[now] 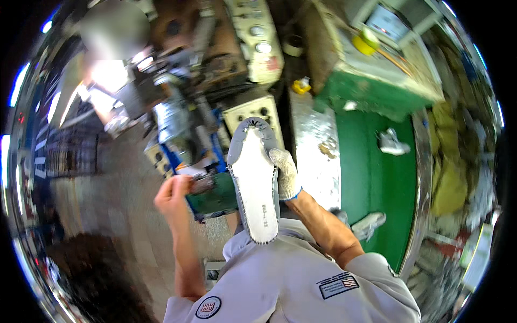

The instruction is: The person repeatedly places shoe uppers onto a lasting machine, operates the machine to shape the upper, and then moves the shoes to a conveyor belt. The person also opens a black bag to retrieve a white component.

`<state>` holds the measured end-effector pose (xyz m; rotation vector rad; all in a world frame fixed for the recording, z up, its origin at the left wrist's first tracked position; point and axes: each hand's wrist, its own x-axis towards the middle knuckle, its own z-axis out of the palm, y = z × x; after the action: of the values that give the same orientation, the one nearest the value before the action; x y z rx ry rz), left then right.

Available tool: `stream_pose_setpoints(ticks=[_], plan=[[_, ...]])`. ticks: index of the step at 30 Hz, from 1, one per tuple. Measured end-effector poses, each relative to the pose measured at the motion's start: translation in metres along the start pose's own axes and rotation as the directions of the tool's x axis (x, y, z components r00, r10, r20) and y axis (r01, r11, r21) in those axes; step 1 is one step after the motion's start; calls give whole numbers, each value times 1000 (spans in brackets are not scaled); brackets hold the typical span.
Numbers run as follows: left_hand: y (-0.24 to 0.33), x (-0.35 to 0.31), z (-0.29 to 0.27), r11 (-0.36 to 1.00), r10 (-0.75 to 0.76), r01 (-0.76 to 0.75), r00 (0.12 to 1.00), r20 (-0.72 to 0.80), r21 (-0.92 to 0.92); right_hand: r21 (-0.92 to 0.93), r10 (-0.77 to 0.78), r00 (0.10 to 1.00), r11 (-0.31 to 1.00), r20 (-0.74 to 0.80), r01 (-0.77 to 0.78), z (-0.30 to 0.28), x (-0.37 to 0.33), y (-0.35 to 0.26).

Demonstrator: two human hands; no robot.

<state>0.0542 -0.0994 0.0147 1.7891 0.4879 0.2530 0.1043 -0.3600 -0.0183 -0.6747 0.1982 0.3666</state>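
Observation:
In front of my body a grey shoe upper (pixel 253 183) is turned sole side up, toe pointing away from me. Its white insole board faces up, the gathered edge of the upper runs around it, and folds meet at the toe. My right hand (pixel 286 175), in a pale knitted glove with a blue cuff, grips the shoe's right side near the forefoot. My bare left hand (pixel 173 197) is closed beside a dark metal part (pixel 202 184) of the machine; what its fingers hold, if anything, is hidden. A green surface (pixel 214 195) lies between that hand and the shoe.
Ahead stands a machine with a control panel (pixel 253 113) and blue parts. To the right, a green conveyor belt (pixel 371 183) carries a grey shoe (pixel 392 142) and another shoe (pixel 369 226) nearer me. A metal ledge (pixel 316 145) borders the belt; yellow tape (pixel 366 43) lies above.

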Motion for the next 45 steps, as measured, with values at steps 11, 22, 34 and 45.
stream_pose_setpoints(ticks=[11, 22, 34, 45], plan=[[55, -25, 319, 649, -309, 752, 125, 943, 113, -172, -148, 979, 977, -140, 123, -156, -84, -101], [15, -93, 442, 954, -296, 84, 106, 949, 288, -88, -103, 913, 993, -396, 74, -250, -143, -152], [-105, -88, 433, 865, -462, -43, 319, 828, 500, -491, -203, 448, 292, -870, -821, -559, -138, -276], [-101, -85, 289, 788, -611, 318, 508, 607, 527, -248, -318, 218, 923, -923, 295, -720, -41, -295]])
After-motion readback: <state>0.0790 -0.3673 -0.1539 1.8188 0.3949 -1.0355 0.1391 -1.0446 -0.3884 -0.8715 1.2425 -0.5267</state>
